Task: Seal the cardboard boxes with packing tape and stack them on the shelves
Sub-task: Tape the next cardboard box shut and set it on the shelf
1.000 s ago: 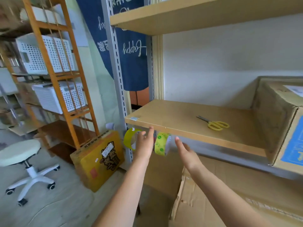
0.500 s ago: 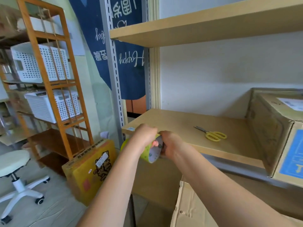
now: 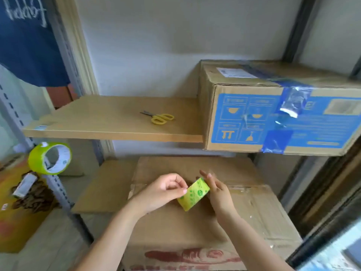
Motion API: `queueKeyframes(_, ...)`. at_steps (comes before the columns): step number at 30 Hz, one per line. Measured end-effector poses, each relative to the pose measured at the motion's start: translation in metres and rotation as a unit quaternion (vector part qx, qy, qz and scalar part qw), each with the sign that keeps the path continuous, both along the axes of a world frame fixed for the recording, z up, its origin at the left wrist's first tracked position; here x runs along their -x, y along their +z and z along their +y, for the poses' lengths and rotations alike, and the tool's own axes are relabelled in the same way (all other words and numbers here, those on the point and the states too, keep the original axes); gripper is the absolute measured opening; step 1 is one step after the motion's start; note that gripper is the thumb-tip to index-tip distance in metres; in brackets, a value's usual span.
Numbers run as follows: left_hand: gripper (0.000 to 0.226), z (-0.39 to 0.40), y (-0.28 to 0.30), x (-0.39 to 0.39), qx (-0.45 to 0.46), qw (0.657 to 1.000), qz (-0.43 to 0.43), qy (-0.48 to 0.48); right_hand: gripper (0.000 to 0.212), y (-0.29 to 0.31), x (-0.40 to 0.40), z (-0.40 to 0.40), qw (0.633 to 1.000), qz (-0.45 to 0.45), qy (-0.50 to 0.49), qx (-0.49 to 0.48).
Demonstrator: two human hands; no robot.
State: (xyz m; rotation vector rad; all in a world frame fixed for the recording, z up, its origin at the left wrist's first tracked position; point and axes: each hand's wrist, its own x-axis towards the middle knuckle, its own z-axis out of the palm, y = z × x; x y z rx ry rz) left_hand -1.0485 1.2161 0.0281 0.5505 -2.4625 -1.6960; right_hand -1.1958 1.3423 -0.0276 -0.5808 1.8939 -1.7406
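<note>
A yellow-green roll of packing tape is held edge-on between both hands, just above a large brown cardboard box below the shelf. My left hand pinches the roll's near edge with thumb and fingers. My right hand holds its far side, with the fingers lying along it. A second green tape roll hangs on the shelf upright at the left. A cardboard box with blue print and blue tape sits on the wooden shelf at the right.
Yellow-handled scissors lie on the shelf's middle. A yellow box leans on the floor at the left. A dark blue cloth hangs at the upper left. A dark frame runs along the right.
Both hands took a tape roll from the shelf upright and brought it down and right over the large box. My view swung right and downward.
</note>
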Motion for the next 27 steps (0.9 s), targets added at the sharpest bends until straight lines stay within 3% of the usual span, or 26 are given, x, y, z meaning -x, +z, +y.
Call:
queueKeyframes(4, 0.011, 0.031, -0.018, 0.062, 0.021, 0.995, -0.005, -0.101, 0.035, -0.009, 0.045, 0.037, 0.996, 0.061, -0.043, -0.044)
queueKeyframes(8, 0.020, 0.048, -0.029, 0.114, 0.008, 0.994, 0.022, -0.103, 0.032, -0.019, 0.082, 0.073, 0.981, 0.115, -0.123, -0.094)
queueKeyframes(12, 0.042, 0.060, -0.031, 0.153, 0.014, 0.994, 0.037, -0.098, 0.040, -0.025, 0.113, 0.097, 0.916, 0.243, -0.189, -0.259)
queueKeyframes(18, 0.046, 0.062, -0.018, 0.200, 0.139, 0.988, 0.009, -0.073, 0.040, -0.025, 0.144, 0.107, 0.958, 0.057, -0.221, -0.174)
queueKeyframes(23, 0.048, 0.044, -0.014, 0.196, 0.207, 0.977, -0.043, -0.008, 0.044, -0.030, 0.162, 0.126, 0.949, -0.116, -0.269, -0.121)
queueKeyframes(27, 0.051, 0.047, -0.019, 0.196, 0.277, 0.961, -0.008, 0.001, 0.038, -0.028, 0.171, 0.124, 0.941, -0.179, -0.252, -0.135)
